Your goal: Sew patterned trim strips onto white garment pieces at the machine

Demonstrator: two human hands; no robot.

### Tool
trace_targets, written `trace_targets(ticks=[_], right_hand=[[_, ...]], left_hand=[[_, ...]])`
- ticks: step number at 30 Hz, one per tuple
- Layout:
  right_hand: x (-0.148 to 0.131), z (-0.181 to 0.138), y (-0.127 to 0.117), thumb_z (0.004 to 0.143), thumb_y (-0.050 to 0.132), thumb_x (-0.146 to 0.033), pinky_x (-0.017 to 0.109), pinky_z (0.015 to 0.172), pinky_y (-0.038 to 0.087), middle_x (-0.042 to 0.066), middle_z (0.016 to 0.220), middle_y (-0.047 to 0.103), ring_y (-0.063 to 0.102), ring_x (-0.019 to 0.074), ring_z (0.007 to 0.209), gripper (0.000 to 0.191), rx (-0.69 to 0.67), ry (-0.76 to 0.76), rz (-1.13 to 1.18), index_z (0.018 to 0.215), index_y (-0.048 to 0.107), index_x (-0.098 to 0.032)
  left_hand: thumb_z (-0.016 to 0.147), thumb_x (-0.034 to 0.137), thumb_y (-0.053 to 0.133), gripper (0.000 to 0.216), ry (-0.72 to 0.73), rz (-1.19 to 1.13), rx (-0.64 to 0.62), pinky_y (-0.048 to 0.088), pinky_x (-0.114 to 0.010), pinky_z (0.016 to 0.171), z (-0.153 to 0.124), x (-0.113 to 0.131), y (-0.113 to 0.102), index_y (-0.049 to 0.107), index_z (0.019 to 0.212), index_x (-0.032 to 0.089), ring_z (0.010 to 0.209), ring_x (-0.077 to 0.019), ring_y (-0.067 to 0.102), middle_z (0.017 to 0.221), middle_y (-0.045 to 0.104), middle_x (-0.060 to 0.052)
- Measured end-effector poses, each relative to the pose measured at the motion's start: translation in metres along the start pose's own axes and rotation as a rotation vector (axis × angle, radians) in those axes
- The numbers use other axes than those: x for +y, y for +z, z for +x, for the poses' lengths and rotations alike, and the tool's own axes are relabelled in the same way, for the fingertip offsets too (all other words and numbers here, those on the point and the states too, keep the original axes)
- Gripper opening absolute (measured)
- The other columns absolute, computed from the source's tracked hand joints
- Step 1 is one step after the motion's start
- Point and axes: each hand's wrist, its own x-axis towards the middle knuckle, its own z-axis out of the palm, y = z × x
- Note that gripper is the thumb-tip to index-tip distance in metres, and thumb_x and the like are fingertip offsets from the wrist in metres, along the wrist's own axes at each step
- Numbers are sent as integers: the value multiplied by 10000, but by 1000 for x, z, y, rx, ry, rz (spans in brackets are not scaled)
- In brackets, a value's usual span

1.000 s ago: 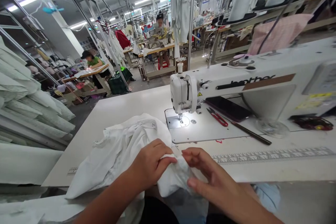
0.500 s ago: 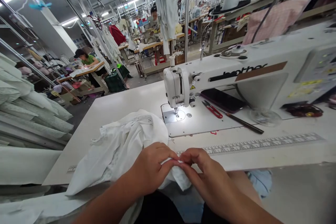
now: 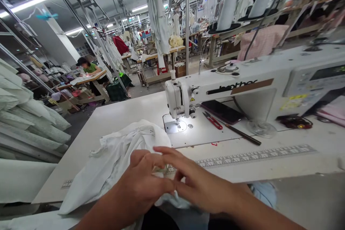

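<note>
A crumpled white garment (image 3: 121,151) lies on the near left of the white sewing table (image 3: 126,111) and hangs over its front edge. My left hand (image 3: 141,183) is closed on a fold of it at the table's edge. Crossing over those fingers, my right hand (image 3: 194,183) has its fingers stretched leftward and touches the same fold; its grip is partly hidden. A white Brother sewing machine (image 3: 229,90) stands behind, its lit needle plate (image 3: 178,126) just beyond the garment.
Red thread snips (image 3: 212,120), a dark phone (image 3: 222,110) and a dark pen-like tool (image 3: 241,133) lie under the machine's arm. A printed ruler (image 3: 256,154) runs along the table's front. Stacked pale fabric (image 3: 29,122) is at left. A person in green (image 3: 90,67) works at a far table.
My hands have drawn together and overlapped; the right fingers now reach left across the left hand. The fold between them has been gathered in and is mostly covered.
</note>
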Motion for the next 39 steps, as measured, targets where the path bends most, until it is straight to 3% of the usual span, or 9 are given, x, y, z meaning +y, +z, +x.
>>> trace_targets(ticks=[5,8,11,14,20,26,28,32,39], right_hand=[[-14,42,9,785,499,-47,301,879,470,71,991,678,613,184,1000,205,-107,-324,-173,897,633,-154],[-29,68,7,799,527,-83,293,771,460,51,876,667,600,174,847,152,104,-378,-401,888,628,-152],[-57,93,-3,824,540,-132,289,721,407,37,807,604,532,173,799,69,349,-518,-687,814,605,-153],[-76,108,-15,914,441,-185,299,711,354,32,794,539,473,180,791,198,437,-628,-964,779,586,-170],[-60,118,-37,904,482,-174,295,620,287,28,748,515,440,187,754,138,484,-446,-1082,793,564,-171],[-59,99,-43,946,388,-160,360,810,431,87,915,612,509,212,909,215,515,-750,-1000,869,588,-161],[-37,75,-40,956,400,-138,366,905,459,115,1026,634,527,217,1043,217,341,-818,-985,935,616,-139],[40,18,-33,932,504,-107,358,919,493,99,1142,666,536,243,1141,162,-42,-410,-1098,976,657,-134],[82,-9,-37,961,540,-241,465,1027,383,18,1265,651,565,225,1178,197,-45,-189,-1000,1129,643,-255]], left_hand=[[890,261,608,173,-146,165,261,471,-359,810,-37,3,-2,698,1018,335,952,-220,489,997,488,-50],[845,674,504,760,-437,285,445,485,-514,855,-61,15,44,382,1429,203,1115,-350,486,1255,444,-183],[845,671,481,936,-726,453,359,317,-742,952,-93,20,99,134,1503,104,1284,-498,362,1384,363,-303],[799,540,641,819,-802,559,191,328,-741,951,-132,0,112,315,1422,120,1209,-473,475,1281,518,-272],[834,219,484,342,-439,109,-259,529,-389,927,-130,-115,-11,670,1120,188,1054,-263,639,1076,703,-102],[819,187,450,423,-480,613,191,350,-525,1084,-36,-194,-106,664,1181,135,1251,-315,492,1339,553,-107],[770,136,497,402,-443,610,16,303,-549,1112,-37,-191,-104,713,1104,200,1344,-332,413,1453,474,-57],[616,26,533,626,-596,385,-659,303,-702,1042,-59,-146,-77,713,1109,369,1387,-409,362,1475,477,-32],[877,156,521,450,-241,-230,-606,441,-342,1082,22,-53,16,566,1318,238,1288,-188,533,1405,559,-56]])
